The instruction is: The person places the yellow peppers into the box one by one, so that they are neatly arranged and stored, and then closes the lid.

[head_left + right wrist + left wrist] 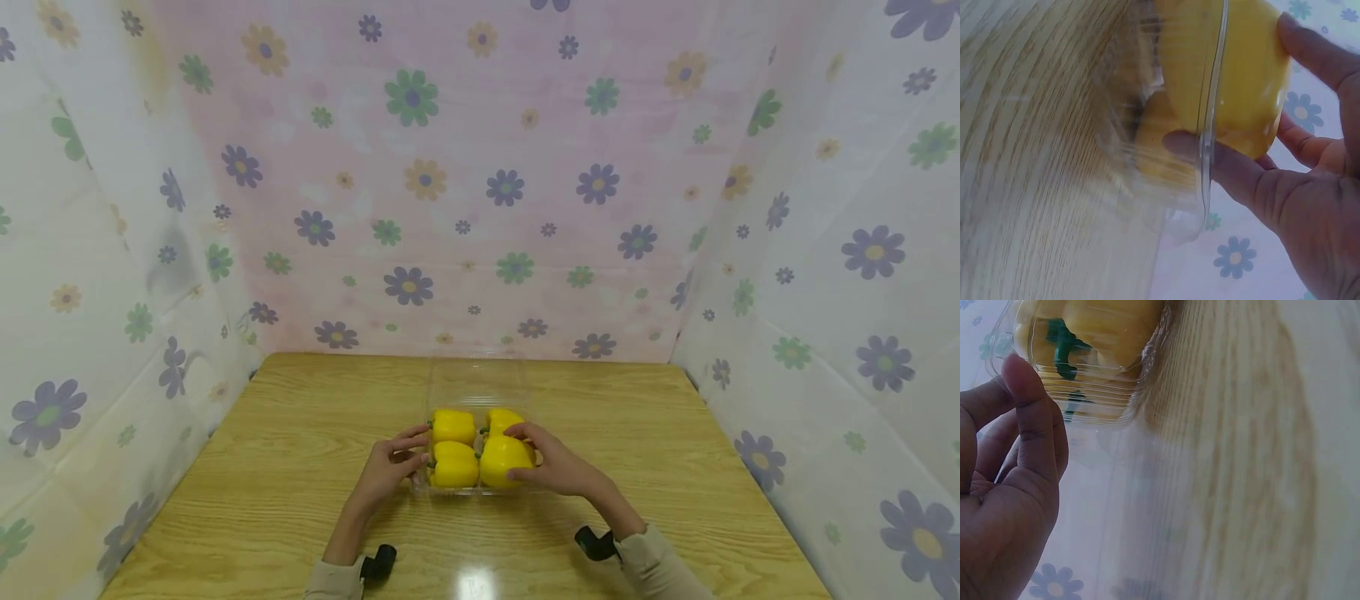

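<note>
A clear plastic clamshell container (459, 492) stands on the wooden table (645, 475), its lid (476, 379) tipped open toward the back. Several yellow bell peppers lie inside. My right hand (516, 454) grips the front-right pepper (497, 465); in the right wrist view the thumb and fingers (1310, 47) wrap that pepper (1254, 75) at the container rim (1210, 156). My left hand (401, 462) rests against the container's left side. In the left wrist view its thumb (1029, 406) touches the container corner (1104, 394), where green stems (1063, 347) show through the plastic.
Flowered cloth walls (465, 208) close in the table at the back and on both sides. Bare wood lies left, right and in front of the container. Black wrist-camera mounts (378, 562) sit on both forearms.
</note>
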`<state>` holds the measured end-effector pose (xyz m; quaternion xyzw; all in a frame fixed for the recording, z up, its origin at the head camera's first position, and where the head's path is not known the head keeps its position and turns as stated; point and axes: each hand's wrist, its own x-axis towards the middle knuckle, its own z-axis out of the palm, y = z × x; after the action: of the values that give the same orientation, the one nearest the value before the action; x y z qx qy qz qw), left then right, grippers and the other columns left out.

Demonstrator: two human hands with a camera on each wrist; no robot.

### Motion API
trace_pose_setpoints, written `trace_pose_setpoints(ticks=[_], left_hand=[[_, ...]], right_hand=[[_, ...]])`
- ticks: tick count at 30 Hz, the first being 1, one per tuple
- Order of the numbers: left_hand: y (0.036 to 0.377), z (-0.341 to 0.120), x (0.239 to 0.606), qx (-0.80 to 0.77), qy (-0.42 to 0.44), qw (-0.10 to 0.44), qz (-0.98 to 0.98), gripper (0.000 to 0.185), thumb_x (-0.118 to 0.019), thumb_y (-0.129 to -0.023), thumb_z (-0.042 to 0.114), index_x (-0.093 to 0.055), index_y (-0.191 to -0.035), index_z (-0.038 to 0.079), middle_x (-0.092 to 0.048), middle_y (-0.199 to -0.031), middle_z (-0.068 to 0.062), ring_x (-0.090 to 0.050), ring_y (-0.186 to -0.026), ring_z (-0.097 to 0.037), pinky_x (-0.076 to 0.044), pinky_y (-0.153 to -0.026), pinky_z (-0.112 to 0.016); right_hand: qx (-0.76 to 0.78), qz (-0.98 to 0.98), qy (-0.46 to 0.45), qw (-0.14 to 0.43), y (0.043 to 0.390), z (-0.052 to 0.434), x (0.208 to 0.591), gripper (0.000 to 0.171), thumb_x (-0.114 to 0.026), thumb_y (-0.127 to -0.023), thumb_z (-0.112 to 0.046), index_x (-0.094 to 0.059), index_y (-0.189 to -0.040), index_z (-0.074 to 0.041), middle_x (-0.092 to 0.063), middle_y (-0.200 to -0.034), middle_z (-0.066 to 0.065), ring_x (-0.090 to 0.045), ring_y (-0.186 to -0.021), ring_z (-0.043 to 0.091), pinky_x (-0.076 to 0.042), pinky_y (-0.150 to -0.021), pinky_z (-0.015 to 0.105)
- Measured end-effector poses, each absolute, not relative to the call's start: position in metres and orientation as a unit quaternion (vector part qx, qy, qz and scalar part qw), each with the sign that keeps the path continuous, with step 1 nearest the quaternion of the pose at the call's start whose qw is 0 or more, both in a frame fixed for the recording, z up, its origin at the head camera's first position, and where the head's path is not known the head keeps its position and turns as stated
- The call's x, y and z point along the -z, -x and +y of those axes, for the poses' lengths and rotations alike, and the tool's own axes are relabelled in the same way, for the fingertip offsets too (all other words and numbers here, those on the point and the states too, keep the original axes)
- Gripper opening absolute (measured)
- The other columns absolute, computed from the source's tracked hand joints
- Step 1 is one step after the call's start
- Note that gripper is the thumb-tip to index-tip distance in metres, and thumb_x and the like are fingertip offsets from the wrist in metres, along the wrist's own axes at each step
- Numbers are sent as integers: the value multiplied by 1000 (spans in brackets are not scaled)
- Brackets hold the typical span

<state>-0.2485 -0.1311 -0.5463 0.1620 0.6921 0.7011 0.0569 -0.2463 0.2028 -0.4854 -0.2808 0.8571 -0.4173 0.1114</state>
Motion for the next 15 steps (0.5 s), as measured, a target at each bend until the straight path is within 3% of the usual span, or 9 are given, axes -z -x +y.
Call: trace_pose_setpoints(ticks=[6,15], left_hand=[[247,-131,545,-700,-164,58,692,40,-67,-98,3,-59,-133,-15,-40,-156,-27,-64,-82,-13,-55,-60,-21],[247,-131,544,-701,-167,62,690,40,-66,-98,3,-59,-133,-14,-40,-157,-26,-62,-76,-9,-54,-59,-20]], right_hand=[[419,855,282,118,245,202,487,60,-67,-100,-29,-44,-149,-5,-44,-153,16,-41,-140,39,-35,-114,61],[433,848,270,141,244,201,482,59,-67,-100,-24,-42,-150,-2,-40,-156,21,-35,-144,45,-29,-116,66]])
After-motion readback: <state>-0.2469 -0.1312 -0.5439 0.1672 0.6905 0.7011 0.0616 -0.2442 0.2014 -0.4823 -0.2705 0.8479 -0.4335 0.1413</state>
